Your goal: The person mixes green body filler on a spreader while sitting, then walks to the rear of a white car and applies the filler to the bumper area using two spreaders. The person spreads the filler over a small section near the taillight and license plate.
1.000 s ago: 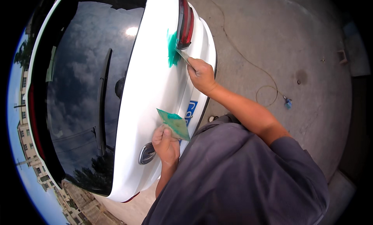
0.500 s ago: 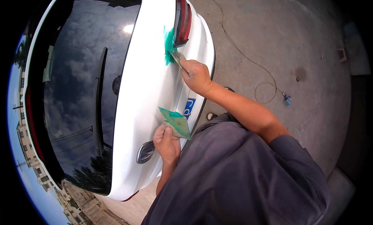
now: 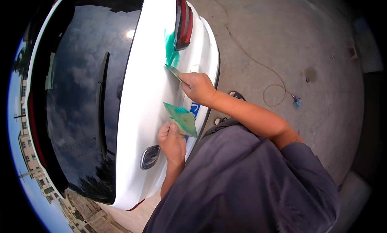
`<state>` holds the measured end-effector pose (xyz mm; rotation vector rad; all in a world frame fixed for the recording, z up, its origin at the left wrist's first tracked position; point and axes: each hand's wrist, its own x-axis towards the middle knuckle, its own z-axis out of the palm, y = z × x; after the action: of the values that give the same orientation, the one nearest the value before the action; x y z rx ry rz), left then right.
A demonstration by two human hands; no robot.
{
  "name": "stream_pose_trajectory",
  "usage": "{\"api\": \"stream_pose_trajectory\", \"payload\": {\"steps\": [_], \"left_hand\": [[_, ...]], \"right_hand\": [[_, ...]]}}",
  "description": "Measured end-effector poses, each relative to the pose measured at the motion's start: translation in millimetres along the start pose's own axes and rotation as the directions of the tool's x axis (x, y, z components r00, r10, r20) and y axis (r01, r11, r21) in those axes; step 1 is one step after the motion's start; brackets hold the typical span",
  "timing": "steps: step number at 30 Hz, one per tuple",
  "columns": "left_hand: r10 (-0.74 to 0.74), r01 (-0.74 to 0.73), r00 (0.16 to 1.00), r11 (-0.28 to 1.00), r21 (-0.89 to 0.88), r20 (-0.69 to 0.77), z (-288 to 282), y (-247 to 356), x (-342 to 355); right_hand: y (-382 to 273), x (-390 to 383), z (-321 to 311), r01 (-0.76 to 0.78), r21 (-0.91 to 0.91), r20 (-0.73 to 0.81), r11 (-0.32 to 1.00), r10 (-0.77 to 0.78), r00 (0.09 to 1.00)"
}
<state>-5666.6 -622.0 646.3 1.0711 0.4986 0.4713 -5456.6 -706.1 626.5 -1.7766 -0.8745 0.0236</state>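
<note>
On the white tailgate (image 3: 141, 100) of a car, a patch of green filler paste (image 3: 170, 51) lies beside the red tail light (image 3: 184, 25). Just below that patch, my right hand (image 3: 197, 88) is closed on a thin putty spreader (image 3: 173, 72), its far edge at or very near the panel. My left hand (image 3: 172, 142) pinches a flat, squarish spreader plate (image 3: 183, 120) whose upper part is smeared with the same green paste. This plate hangs in front of the blue number plate (image 3: 195, 109) and partly hides it. Beside my left hand is the chrome badge (image 3: 150, 157).
A dark rear window (image 3: 80, 84) with a wiper (image 3: 102, 108) fills the left side. Over the concrete floor (image 3: 322, 104) at right runs a thin hose (image 3: 258, 62) ending in a blue fitting (image 3: 297, 101). My shoe (image 3: 237, 95) stands close to the bumper.
My right hand has drawn its spreader down the panel, toward me and away from the tail light. The green patch now shows more fully. My left hand has risen slightly with its plate.
</note>
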Motion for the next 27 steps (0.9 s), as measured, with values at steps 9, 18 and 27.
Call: {"api": "stream_pose_trajectory", "payload": {"steps": [9, 18, 27], "left_hand": [[0.099, -0.1, 0.991, 0.995, -0.012, -0.091, 24.6, 4.0, 25.4], [0.164, -0.174, 0.973, 0.983, -0.05, -0.163, 26.6, 5.4, 11.6], [0.091, -0.107, 0.985, 0.989, -0.103, -0.149, 4.4, -18.7, -10.4]], "right_hand": [[-69.4, -30.3, -89.3, -0.194, 0.44, 0.112, 0.877, 0.161, 0.981], [-28.8, -43.4, -74.3, -0.035, 0.024, 0.249, 0.999, 0.028, 0.968], [-20.2, 20.7, -36.2, 0.156, -0.535, -0.096, 0.83, -0.243, 0.965]]}}
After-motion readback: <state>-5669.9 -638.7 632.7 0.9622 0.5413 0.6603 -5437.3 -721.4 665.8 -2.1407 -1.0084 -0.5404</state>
